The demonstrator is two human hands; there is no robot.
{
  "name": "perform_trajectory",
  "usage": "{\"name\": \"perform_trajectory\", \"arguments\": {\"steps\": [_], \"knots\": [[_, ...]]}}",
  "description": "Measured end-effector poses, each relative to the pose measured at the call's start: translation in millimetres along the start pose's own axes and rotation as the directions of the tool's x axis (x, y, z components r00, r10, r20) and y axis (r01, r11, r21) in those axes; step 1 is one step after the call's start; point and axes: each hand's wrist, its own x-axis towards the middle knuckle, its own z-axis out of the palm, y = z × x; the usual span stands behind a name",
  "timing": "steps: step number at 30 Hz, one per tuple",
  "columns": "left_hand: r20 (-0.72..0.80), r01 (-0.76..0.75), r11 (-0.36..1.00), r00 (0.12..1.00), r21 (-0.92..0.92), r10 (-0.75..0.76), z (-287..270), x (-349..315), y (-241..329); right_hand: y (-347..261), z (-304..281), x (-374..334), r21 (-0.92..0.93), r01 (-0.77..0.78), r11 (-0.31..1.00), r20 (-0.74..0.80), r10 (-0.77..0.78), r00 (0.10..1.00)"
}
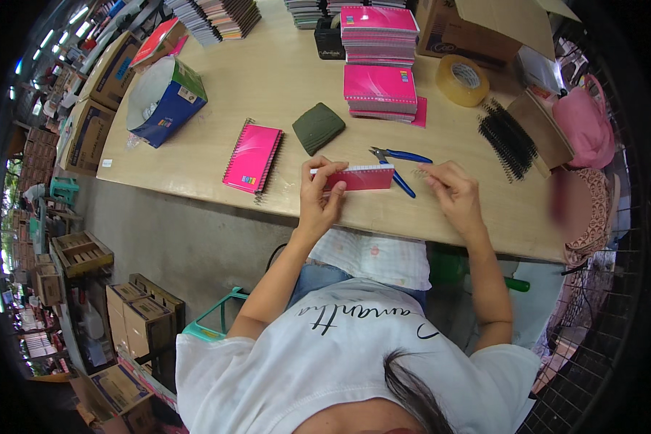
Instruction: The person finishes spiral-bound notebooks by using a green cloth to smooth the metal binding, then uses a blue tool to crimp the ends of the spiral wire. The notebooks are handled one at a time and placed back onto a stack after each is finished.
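Note:
My left hand (322,197) grips a small pink notebook (369,179) by its left end, with its edge of punched holes facing up. Just to the right, my right hand (454,194) is closed in a pinch on what looks like a short, thin wire spiral (419,173). Between the hands, a pair of cutters with blue handles (411,156) lies open on the table, partly behind the notebook. A folded dark green cloth (318,129) is beyond my left hand. To its left lies a pink spiral notebook pile (253,157) with dark wire along its sides.
Pink notebook stacks (380,83) stand at the back, beside a tape roll (461,80) and a cardboard box (470,36). Black wire spirals (508,137) lie at right near a pink bag (584,119). A blue-green carton (168,105) sits at left.

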Motion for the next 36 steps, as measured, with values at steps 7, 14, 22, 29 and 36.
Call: {"name": "perform_trajectory", "arguments": {"steps": [7,14,22,29,36], "knots": [[-0.017,0.046,0.999,0.999,0.022,-0.046,10,2,-1,-8,16,10,0.03,-0.005,1.0,-0.021,0.006,1.0],[-0.03,0.056,0.998,0.998,-0.024,-0.057,11,3,-6,-2,17,21,0.07,0.002,0.998,0.104,-0.01,0.995],[-0.026,-0.007,1.0,1.0,0.023,0.008,6,2,-16,-4,14,28,0.123,0.013,0.992,0.344,-0.055,0.937],[-0.031,-0.013,0.997,0.999,0.072,0.016,2,0,-14,-9,13,28,0.104,0.006,0.995,0.398,-0.047,0.916],[-0.083,-0.075,0.989,0.993,0.131,0.086,4,-1,-6,-7,30,18,0.064,0.213,0.975,0.191,-0.221,0.956]]}}
